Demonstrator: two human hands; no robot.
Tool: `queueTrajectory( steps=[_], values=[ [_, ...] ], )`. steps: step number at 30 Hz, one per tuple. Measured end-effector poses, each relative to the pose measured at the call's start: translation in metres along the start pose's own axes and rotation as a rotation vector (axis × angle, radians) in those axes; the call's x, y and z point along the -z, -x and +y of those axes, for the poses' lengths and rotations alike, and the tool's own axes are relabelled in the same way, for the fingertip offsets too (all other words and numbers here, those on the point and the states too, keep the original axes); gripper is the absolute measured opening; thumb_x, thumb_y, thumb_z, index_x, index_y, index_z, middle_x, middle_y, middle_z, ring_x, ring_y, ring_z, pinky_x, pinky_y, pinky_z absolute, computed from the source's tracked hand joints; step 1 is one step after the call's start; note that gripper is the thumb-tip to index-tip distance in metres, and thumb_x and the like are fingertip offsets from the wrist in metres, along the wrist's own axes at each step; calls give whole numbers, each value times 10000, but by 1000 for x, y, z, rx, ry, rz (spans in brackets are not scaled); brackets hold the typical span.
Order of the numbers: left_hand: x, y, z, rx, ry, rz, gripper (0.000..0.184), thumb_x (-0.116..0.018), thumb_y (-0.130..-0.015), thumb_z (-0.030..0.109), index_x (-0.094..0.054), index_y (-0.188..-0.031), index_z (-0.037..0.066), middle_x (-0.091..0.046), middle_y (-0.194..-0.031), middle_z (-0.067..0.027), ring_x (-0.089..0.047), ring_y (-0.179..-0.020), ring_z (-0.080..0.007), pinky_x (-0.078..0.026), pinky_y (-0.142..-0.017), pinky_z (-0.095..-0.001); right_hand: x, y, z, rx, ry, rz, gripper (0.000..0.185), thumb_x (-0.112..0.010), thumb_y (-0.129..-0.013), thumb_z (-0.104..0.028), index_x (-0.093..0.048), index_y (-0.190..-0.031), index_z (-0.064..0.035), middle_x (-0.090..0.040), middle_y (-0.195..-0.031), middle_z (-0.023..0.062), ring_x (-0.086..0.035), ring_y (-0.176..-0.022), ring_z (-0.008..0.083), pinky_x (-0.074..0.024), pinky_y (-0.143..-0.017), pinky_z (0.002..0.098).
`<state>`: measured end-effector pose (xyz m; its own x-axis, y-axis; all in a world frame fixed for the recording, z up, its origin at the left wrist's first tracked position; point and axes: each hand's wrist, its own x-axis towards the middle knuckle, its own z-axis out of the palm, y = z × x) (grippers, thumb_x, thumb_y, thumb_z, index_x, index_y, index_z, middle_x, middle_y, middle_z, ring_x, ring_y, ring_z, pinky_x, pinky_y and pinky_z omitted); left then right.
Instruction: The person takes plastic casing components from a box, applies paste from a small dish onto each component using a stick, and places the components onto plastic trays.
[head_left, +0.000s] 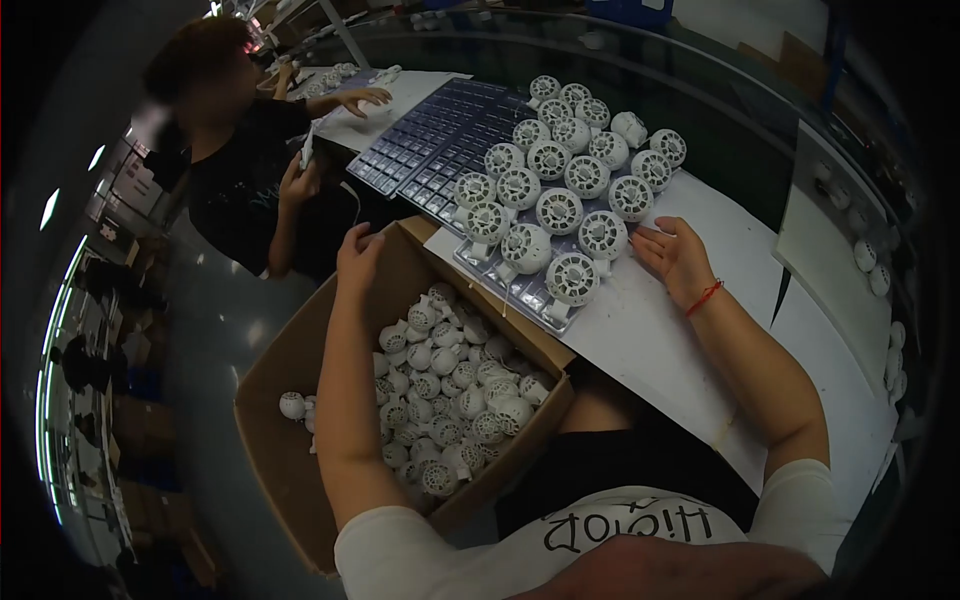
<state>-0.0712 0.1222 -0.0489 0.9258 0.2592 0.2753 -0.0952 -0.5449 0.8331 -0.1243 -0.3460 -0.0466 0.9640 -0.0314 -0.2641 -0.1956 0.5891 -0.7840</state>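
Note:
My right hand (680,262) is beside the near end of a group of white mini fans (559,211), palm partly turned up and fingers apart. Its fingertips come close to the nearest fans; whether they touch cannot be made out. The fans have round slotted grilles and stand in rows in a clear plastic tray (557,316). My left hand (358,262) hovers by the far rim of a cardboard box (277,425), fingers loosely bent and apart, with nothing visible in it. Many more white fans (440,390) lie heaped inside that box, partly hidden by my left forearm.
Dark compartmented trays (440,140) lie farther along the white-topped table (690,340). Across the box, a co-worker (245,170) in a black shirt holds a white item (307,147) and reaches over the table. A pale panel (835,255) rises at the right.

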Motion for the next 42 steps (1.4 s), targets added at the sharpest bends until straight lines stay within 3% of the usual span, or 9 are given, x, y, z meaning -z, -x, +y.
queueTrajectory(
  steps=[5, 8, 10, 12, 13, 20, 33, 40, 42],
  values=[
    [-50, -99, -16, 124, -85, 208, 492, -582, -848, 201, -448, -1303, 71, -618, -1055, -172, -625, -807, -203, -500, -685, -304, -3, 3, -6, -8, 7, 1, 465, -536, -804, -209, -384, -1134, 82, -391, -1298, 301, -519, -1104, 311, -442, -971, 361],
    [-68, -137, -11, 438, 276, 437, 548, -598, -840, 201, -399, -1318, 24, -607, -995, -173, -616, -655, -212, -466, -476, -309, -3, 5, -6, -17, 3, 12, 359, -532, -807, -194, -409, -1074, 11, -416, -1262, 295, -530, -1082, 304, -450, -961, 361],
    [-71, -154, -15, 544, 343, 563, 415, -623, -825, 184, -506, -1155, -39, -602, -840, -130, -557, -545, -180, -401, -411, -277, -2, 3, -5, -13, -4, 6, 282, -528, -810, -184, -421, -1029, -41, -438, -1232, 287, -537, -1066, 299, -455, -956, 361],
    [-65, -157, -17, 642, 443, 349, 232, -641, -812, 166, -573, -919, -28, -567, -703, -82, -475, -469, -139, -335, -388, -253, 1, 3, -3, -23, -16, -6, 278, -520, -794, -164, -424, -1025, -44, -453, -1211, 267, -543, -1048, 282, -459, -949, 355],
    [-66, -157, -14, 589, 562, 364, 172, -654, -795, 145, -547, -739, 22, -513, -616, -46, -420, -434, -111, -292, -380, -235, 2, 2, -2, -17, -24, -5, 278, -520, -794, -164, -424, -1025, -44, -453, -1211, 267, -543, -1048, 282, -459, -949, 355],
    [-27, -135, 80, 340, 853, 402, 157, -627, -787, 107, -499, -722, 44, -466, -627, -17, -422, -456, -105, -313, -394, -220, 6, -2, -2, -21, -15, -44, 249, -513, -803, -147, -442, -1013, -34, -479, -1173, 228, -567, -993, 255, -485, -909, 347],
    [36, 148, 185, -101, 1012, 56, 79, -557, -855, 140, -539, -876, 66, -590, -780, -24, -485, -548, -95, -387, -504, -224, 6, -17, 9, 19, 64, -84, 186, -517, -794, -128, -447, -944, -43, -563, -866, 96, -596, -771, 174, -538, -729, 290],
    [-35, 289, 237, 48, 1039, -89, 373, -505, -871, 147, -463, -1173, -68, -593, -1066, -126, -599, -926, -186, -488, -766, -270, 8, -54, 1, -95, 2, -298, 92, -498, -837, -147, -507, -854, -58, -498, -806, 42, -527, -703, 149, -512, -706, 289],
    [-46, 306, 242, 132, 1025, -91, 381, -509, -872, 151, -461, -1176, -72, -597, -1042, -122, -600, -892, -177, -489, -741, -265, -5, 17, -41, 201, 74, -156, 186, -524, -881, -192, -564, -997, -52, -597, -974, 85, -596, -900, 185, -507, -798, 297]
  ],
)
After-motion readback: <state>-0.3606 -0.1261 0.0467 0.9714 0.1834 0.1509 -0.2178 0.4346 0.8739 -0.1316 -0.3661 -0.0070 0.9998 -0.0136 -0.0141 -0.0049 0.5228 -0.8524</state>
